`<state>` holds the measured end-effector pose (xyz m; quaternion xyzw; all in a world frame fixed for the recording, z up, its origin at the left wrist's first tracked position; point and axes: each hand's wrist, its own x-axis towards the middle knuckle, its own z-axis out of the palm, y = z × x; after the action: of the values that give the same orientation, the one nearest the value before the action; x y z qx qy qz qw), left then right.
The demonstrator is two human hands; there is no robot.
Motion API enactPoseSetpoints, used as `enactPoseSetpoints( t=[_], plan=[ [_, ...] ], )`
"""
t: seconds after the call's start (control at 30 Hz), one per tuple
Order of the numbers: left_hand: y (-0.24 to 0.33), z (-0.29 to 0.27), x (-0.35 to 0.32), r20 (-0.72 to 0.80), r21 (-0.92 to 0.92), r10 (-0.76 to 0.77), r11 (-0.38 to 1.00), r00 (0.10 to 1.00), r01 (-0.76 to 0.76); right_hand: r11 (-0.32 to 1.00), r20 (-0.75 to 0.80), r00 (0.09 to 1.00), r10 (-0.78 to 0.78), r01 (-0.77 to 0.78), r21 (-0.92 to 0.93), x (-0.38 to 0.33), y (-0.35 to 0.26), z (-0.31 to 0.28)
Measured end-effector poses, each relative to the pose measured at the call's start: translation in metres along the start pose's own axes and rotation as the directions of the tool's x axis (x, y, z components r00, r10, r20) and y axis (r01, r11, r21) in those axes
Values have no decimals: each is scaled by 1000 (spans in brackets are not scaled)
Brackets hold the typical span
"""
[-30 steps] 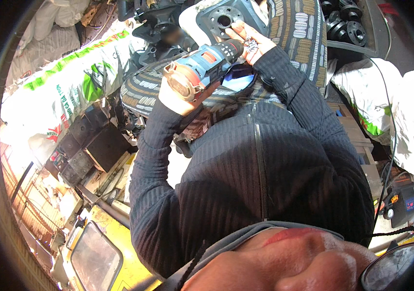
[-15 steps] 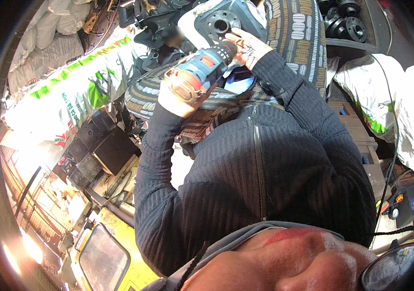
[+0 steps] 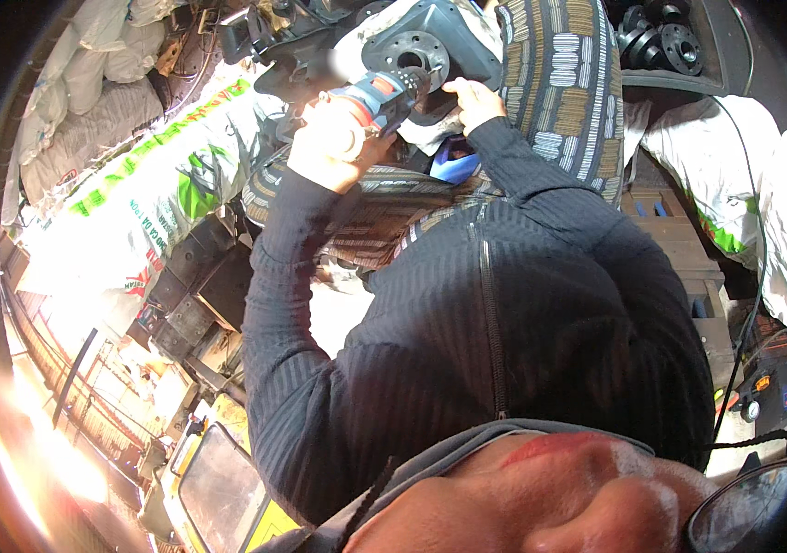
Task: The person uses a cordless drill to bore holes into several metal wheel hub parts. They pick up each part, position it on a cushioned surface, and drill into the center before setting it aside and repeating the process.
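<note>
In my left hand (image 3: 324, 152) is a blue and grey power drill (image 3: 379, 100), the fingers wrapped around its body. The drill's front end lies over the edge of a dark round flange (image 3: 402, 53) with a ring of holes; I cannot tell if it touches. This flange sits on a larger grey plastic part (image 3: 467, 51) with a flared, squarish base, propped by my lap. To the right of the drill, my right hand (image 3: 479, 103) is closed, thumb and index finger together near the lower part of the grey piece. Whatever is between those fingertips is too small to tell.
Patterned striped fabric (image 3: 564, 83) covers my legs. At the upper right stands a dark bin (image 3: 716, 81) of black flanged parts (image 3: 679, 48). White sacks lie on the right (image 3: 711, 157) and left (image 3: 158, 198). Black plastic parts (image 3: 296, 55) are piled at the upper left.
My left hand and the drill have moved left and slightly up, turning away from my right hand. My right hand has drawn down, its spread fingers now closed together.
</note>
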<state>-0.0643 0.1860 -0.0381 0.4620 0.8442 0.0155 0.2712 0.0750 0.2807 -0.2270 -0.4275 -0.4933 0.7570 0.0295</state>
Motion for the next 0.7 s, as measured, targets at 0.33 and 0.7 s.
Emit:
enactPoseSetpoints(
  t=[0.33,0.7],
  plan=[
    [-5,-15,25,51,90,156,983,986,-160,985,-156,982,-106,83,-149,-3,-7,4],
    [9,-24,39,106,-115,95,990,990,-83,951,-30,996,-88,75,-301,4,-19,10]
  ],
)
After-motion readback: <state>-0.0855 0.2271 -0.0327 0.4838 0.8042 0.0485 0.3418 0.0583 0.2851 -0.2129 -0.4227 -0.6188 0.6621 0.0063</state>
